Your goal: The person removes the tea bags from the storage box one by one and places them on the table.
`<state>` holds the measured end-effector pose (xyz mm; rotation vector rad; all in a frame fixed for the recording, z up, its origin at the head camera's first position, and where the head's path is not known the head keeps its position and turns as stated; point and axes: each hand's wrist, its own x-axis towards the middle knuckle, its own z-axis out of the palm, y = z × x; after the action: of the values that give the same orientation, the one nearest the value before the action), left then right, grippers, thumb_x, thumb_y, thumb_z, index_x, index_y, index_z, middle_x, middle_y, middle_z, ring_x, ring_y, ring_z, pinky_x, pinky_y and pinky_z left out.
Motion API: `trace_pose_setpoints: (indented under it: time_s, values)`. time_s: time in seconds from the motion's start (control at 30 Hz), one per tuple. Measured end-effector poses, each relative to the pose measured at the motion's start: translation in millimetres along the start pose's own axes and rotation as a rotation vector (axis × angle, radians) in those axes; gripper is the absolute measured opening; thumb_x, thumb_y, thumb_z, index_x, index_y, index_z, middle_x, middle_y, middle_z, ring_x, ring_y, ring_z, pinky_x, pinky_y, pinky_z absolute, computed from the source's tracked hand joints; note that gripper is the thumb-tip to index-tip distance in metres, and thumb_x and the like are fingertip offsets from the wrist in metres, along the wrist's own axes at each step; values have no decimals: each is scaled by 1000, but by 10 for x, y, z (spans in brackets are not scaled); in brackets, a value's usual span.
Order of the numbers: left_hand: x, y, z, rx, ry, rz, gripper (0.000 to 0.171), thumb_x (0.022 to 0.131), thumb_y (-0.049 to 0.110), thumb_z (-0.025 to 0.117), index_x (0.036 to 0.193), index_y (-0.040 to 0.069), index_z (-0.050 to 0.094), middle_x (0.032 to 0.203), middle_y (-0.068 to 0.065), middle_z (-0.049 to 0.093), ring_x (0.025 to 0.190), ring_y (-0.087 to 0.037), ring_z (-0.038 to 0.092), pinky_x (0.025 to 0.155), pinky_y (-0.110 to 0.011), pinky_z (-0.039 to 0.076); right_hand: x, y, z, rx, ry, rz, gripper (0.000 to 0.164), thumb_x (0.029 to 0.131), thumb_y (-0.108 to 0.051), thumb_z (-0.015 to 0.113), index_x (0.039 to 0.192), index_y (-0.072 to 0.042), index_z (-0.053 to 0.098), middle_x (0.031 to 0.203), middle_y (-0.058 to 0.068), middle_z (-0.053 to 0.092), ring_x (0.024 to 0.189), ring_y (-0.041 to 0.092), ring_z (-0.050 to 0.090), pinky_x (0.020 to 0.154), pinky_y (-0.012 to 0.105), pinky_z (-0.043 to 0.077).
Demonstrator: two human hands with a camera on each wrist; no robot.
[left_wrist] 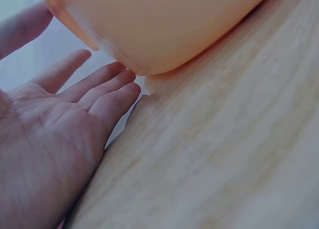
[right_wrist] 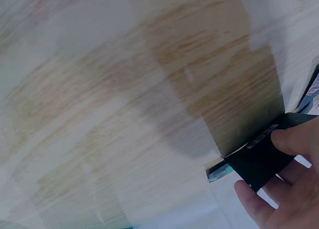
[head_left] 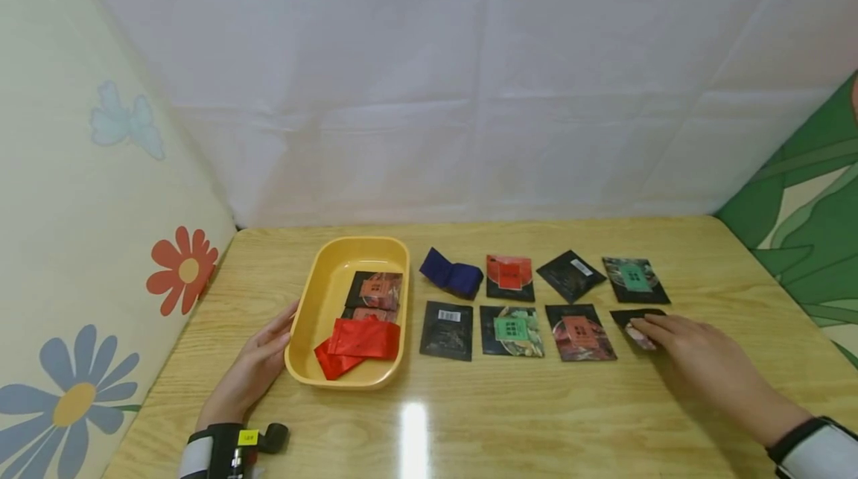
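Note:
My left hand [head_left: 251,367] lies at the left side of a yellow plastic tray [head_left: 328,281], thumb near the rim. The left wrist view shows its fingers extended, fingertips right at the tray's lower wall [left_wrist: 174,35]. At the right end of the front row, my right hand [head_left: 704,356] pinches a black sachet [right_wrist: 259,162] between thumb and fingers. That sachet is tilted, its barcode side turned to the right wrist camera. Inside the tray are red foil packets [head_left: 365,337] and black sachets with orange-red labels [head_left: 378,289].
Several flat sachets lie in two rows right of the tray, including a green-labelled one [head_left: 512,330], a red-labelled one [head_left: 509,276] and a barcode-up one [head_left: 447,330]. A folded dark blue packet [head_left: 452,273] sits beside the tray. A white sheet [head_left: 469,92] backs the wooden table [head_left: 536,419].

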<state>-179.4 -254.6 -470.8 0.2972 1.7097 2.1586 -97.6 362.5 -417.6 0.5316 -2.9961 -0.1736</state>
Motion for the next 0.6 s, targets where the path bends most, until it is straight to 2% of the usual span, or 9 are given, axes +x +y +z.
trace_pose_setpoints:
  time_s: [0.17, 0.33, 0.4, 0.6]
  values:
    - [-11, -3, -7, -13, -10, 3, 61, 106, 10, 39, 157, -2, 8, 143, 8, 45, 129, -2, 47, 103, -22, 40, -10, 17, 29, 31, -31, 9, 46, 79, 13, 68, 123, 0, 66, 115, 26, 64, 95, 43, 64, 74, 57, 52]
    - [-6, -3, -12, -4, 2, -22, 60, 107, 15, 39, 158, 1, 11, 160, -9, 25, 131, -1, 44, 104, -21, 38, 4, -14, 53, 90, -67, 72, 45, 83, -9, 76, 125, 2, 64, 113, 25, 65, 83, 38, 67, 69, 55, 53]
    - [-6, 3, -11, 1, 8, -30, 59, 107, 17, 39, 158, 3, 13, 163, -12, 17, 132, 0, 43, 104, -20, 37, 10, -35, 51, 101, -76, 93, 50, 84, -23, 78, 125, 2, 65, 114, 25, 65, 84, 38, 67, 70, 55, 53]
    - [-13, 18, -11, 6, -21, -11, 57, 107, 19, 37, 159, 6, 15, 162, -8, 21, 133, 0, 42, 105, -20, 36, 7, -65, 49, 65, -93, 76, 60, 84, -39, 77, 126, 1, 64, 117, 31, 61, 94, 45, 65, 75, 59, 52]
